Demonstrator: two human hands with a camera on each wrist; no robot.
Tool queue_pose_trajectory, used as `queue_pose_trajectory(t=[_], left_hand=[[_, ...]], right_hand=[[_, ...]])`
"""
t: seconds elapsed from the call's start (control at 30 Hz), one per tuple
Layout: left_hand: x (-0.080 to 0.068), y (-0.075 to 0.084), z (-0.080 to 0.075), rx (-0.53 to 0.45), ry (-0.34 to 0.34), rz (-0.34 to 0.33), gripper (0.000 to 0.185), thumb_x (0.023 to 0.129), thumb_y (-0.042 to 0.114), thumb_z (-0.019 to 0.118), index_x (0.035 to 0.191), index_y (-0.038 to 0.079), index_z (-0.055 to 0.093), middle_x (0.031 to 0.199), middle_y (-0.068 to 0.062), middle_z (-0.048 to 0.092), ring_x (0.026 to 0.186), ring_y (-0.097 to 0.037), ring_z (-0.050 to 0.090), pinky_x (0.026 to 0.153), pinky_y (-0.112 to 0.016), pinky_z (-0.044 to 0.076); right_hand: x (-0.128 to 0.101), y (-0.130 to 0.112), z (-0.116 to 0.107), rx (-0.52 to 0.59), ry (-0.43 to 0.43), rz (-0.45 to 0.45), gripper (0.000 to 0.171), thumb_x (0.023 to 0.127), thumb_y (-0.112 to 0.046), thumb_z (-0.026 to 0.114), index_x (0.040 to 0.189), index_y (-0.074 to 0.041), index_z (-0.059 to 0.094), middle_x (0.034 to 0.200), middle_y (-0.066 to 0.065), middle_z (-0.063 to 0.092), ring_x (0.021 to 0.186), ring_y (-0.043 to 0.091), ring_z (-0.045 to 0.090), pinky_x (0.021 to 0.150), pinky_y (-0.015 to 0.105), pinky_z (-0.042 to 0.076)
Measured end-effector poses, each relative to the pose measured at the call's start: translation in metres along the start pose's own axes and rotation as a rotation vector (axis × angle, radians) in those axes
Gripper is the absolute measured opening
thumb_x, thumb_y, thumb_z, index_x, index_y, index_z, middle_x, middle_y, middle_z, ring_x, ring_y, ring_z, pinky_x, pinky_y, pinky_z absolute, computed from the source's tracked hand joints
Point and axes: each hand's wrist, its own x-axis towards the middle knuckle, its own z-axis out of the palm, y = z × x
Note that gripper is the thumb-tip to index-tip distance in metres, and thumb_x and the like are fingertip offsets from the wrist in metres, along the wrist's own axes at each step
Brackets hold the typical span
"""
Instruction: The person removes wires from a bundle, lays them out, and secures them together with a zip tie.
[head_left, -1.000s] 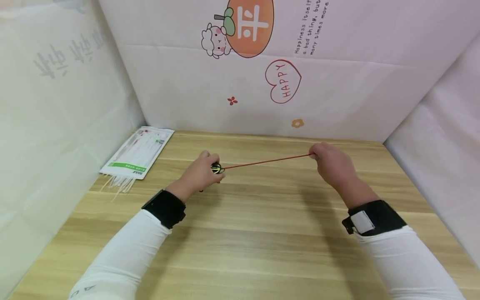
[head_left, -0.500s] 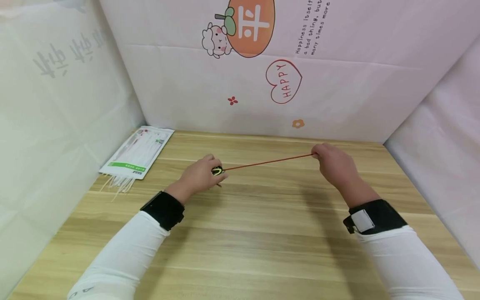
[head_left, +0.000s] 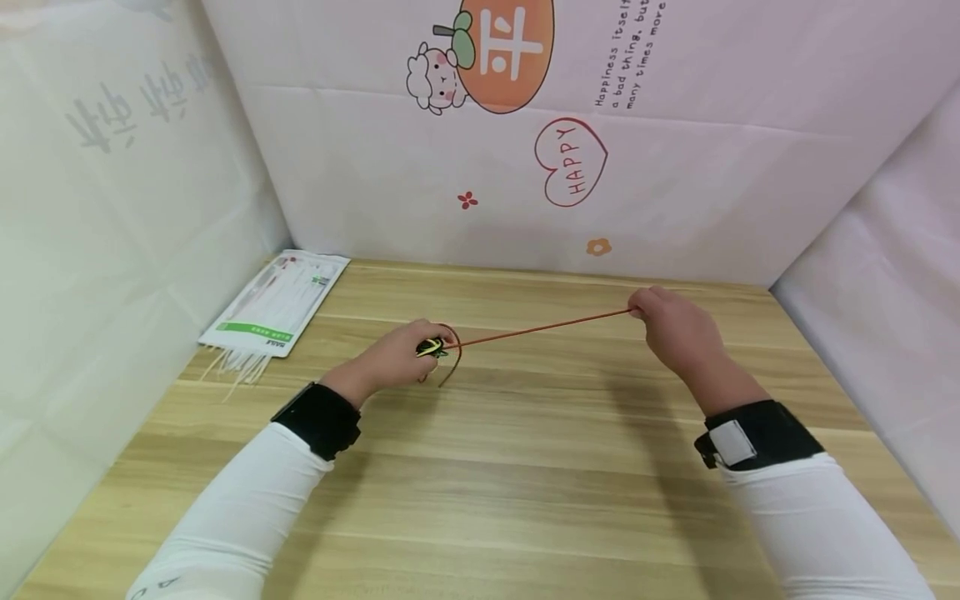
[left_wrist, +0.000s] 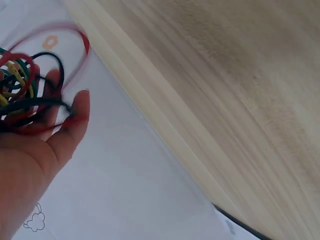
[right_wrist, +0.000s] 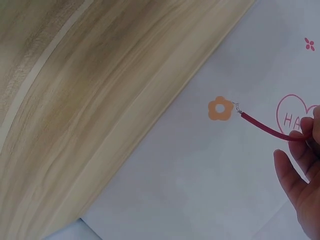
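My left hand (head_left: 393, 357) holds a tangled bundle of thin wires (left_wrist: 20, 87), coloured red, black, yellow and green. In the left wrist view the bundle lies in the curled fingers, with a red loop and a black loop sticking out past them. A red wire (head_left: 540, 330) runs taut from the bundle to my right hand (head_left: 678, 332), which pinches it well to the right and a little higher. The right wrist view shows a red wire end (right_wrist: 265, 128) beyond the pinching fingers, with bare frayed strands at its tip. Both hands are raised over the table.
A white and green packet (head_left: 270, 300) lies at the table's back left corner, thin white strips (head_left: 240, 365) poking out of its near end. White printed sheets (head_left: 675, 200) wall in the wooden table (head_left: 525, 475) at the back and both sides.
My left hand has dropped slightly toward me and turned, and a loose red loop now shows beside the bundle. The right hand has shifted a little right, keeping the wire taut.
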Motion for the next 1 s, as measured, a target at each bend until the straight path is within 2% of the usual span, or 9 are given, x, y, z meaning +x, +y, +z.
queue_pose_trajectory(t=[0.17,0.37,0.43,0.53,0.67,0.77,0.87,0.93,1.0], left_hand=[[-0.003,-0.004,-0.001,0.065,-0.016,-0.069,0.035,0.088,0.005,0.05,0.123,0.006,0.058,0.116,-0.011,0.055,0.093,-0.023,0.051,0.077,-0.034,0.045],[-0.008,-0.016,-0.005,0.145,0.018,-0.115,0.017,0.086,0.021,0.067,0.097,0.009,0.061,0.089,-0.004,0.058,0.079,-0.019,0.051,0.07,-0.032,0.043],[-0.01,-0.018,-0.006,0.144,0.025,-0.125,0.026,0.086,0.032,0.071,0.091,0.011,0.058,0.083,-0.002,0.055,0.074,-0.018,0.05,0.066,-0.031,0.042],[-0.011,-0.019,-0.005,0.137,0.034,-0.153,0.037,0.088,0.046,0.067,0.089,0.011,0.057,0.08,-0.004,0.053,0.072,-0.019,0.049,0.065,-0.033,0.041],[-0.01,-0.017,-0.001,0.217,0.06,-0.149,0.032,0.096,0.038,0.059,0.107,0.009,0.066,0.101,-0.008,0.061,0.089,-0.023,0.057,0.08,-0.039,0.047],[-0.007,-0.011,0.003,0.297,0.107,-0.119,0.029,0.095,0.024,0.057,0.115,0.007,0.068,0.114,-0.009,0.06,0.099,-0.025,0.056,0.088,-0.042,0.047],[-0.004,-0.005,0.007,0.355,0.167,-0.102,0.02,0.094,0.023,0.059,0.097,0.009,0.073,0.106,-0.007,0.059,0.094,-0.024,0.054,0.081,-0.041,0.047],[-0.003,-0.003,0.008,0.38,0.195,-0.097,0.019,0.093,0.026,0.064,0.083,0.011,0.07,0.1,-0.005,0.057,0.088,-0.022,0.054,0.074,-0.037,0.046],[-0.002,-0.001,0.008,0.398,0.201,-0.097,0.022,0.091,0.028,0.068,0.076,0.012,0.066,0.093,-0.004,0.056,0.078,-0.02,0.053,0.067,-0.034,0.045]], right_hand=[[0.0,0.003,-0.002,-0.014,-0.015,0.004,0.007,0.096,-0.007,0.056,0.102,-0.004,0.06,0.098,0.016,0.063,0.072,0.029,0.059,0.054,0.042,0.046],[-0.005,0.012,0.0,-0.008,0.012,-0.008,0.006,0.095,-0.004,0.058,0.1,-0.002,0.061,0.091,0.016,0.063,0.072,0.03,0.059,0.056,0.044,0.047],[-0.006,0.013,0.001,0.001,0.035,-0.024,0.005,0.095,-0.004,0.059,0.099,-0.002,0.061,0.09,0.016,0.063,0.071,0.03,0.059,0.055,0.044,0.047],[-0.007,0.011,0.001,0.016,0.066,-0.046,0.004,0.094,-0.004,0.059,0.098,-0.002,0.06,0.088,0.015,0.063,0.068,0.03,0.059,0.052,0.043,0.046],[-0.006,0.008,-0.001,0.024,0.054,-0.06,0.004,0.093,-0.004,0.06,0.097,-0.003,0.061,0.088,0.014,0.064,0.071,0.029,0.061,0.054,0.043,0.047],[-0.006,0.006,-0.001,0.032,0.016,-0.06,0.005,0.094,-0.004,0.06,0.098,-0.003,0.062,0.093,0.014,0.065,0.074,0.029,0.061,0.056,0.043,0.048],[-0.007,0.005,-0.001,0.042,-0.012,-0.05,0.006,0.094,-0.004,0.059,0.1,-0.004,0.061,0.096,0.014,0.064,0.07,0.027,0.06,0.055,0.042,0.047],[-0.007,0.006,-0.001,0.046,-0.019,-0.045,0.006,0.095,-0.005,0.059,0.1,-0.004,0.06,0.097,0.014,0.063,0.068,0.025,0.06,0.055,0.041,0.047],[-0.008,0.006,0.0,0.045,-0.02,-0.04,0.006,0.095,-0.005,0.059,0.1,-0.005,0.06,0.097,0.013,0.062,0.068,0.025,0.059,0.055,0.041,0.047]])
